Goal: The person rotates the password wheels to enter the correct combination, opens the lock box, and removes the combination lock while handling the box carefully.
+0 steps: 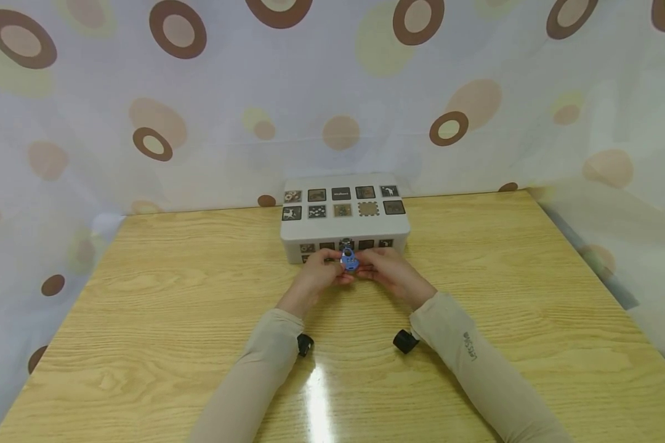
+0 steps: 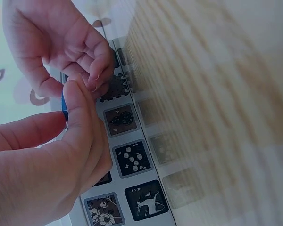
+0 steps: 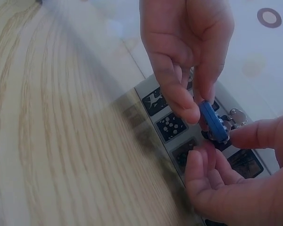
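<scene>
A small blue padlock (image 1: 350, 261) with what look like number dials hangs at the metal clasp (image 1: 346, 242) on the front of a white box (image 1: 338, 230) printed with dark picture squares. My left hand (image 1: 314, 275) pinches the padlock from its left side between thumb and finger. From the right, my right hand (image 1: 394, 274) has its thumb and curled fingers about the padlock (image 3: 214, 123), the thumb tip at its dial side. In the left wrist view the left hand (image 2: 61, 157) hides most of the lock. Whether the shackle is fastened cannot be seen.
The box lid is down, and the box stands at the back of the wooden table (image 1: 188, 307) against a dotted curtain (image 1: 288, 154). A black wrist camera (image 1: 406, 341) sits under the right sleeve, another black one (image 1: 305, 344) by the left sleeve.
</scene>
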`<state>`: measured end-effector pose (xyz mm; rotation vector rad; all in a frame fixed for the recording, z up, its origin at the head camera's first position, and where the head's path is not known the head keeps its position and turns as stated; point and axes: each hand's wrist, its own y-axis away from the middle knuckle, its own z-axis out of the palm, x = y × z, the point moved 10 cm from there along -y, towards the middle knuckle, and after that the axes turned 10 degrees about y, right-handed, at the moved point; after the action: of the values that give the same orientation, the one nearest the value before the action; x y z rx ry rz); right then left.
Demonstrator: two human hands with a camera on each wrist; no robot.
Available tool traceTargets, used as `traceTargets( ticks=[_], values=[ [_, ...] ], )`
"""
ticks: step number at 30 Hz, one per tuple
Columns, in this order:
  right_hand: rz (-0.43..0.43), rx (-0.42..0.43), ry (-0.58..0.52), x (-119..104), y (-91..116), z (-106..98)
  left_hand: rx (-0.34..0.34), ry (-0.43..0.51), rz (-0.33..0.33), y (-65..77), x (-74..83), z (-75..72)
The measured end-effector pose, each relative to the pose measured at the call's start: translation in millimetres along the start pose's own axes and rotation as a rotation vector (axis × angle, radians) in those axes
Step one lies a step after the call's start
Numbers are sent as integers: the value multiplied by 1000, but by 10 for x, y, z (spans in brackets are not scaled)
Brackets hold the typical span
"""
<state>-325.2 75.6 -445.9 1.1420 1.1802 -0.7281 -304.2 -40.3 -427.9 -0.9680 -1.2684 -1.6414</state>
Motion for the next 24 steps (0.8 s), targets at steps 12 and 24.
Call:
traceTargets(
  ticks=[12, 24],
  values=[
    [-17, -26, 4, -13, 8, 12, -7, 13, 9, 5, 4, 12],
    [-11, -9, 30, -6, -13, 12, -2, -10, 3, -4, -7, -7]
  ],
)
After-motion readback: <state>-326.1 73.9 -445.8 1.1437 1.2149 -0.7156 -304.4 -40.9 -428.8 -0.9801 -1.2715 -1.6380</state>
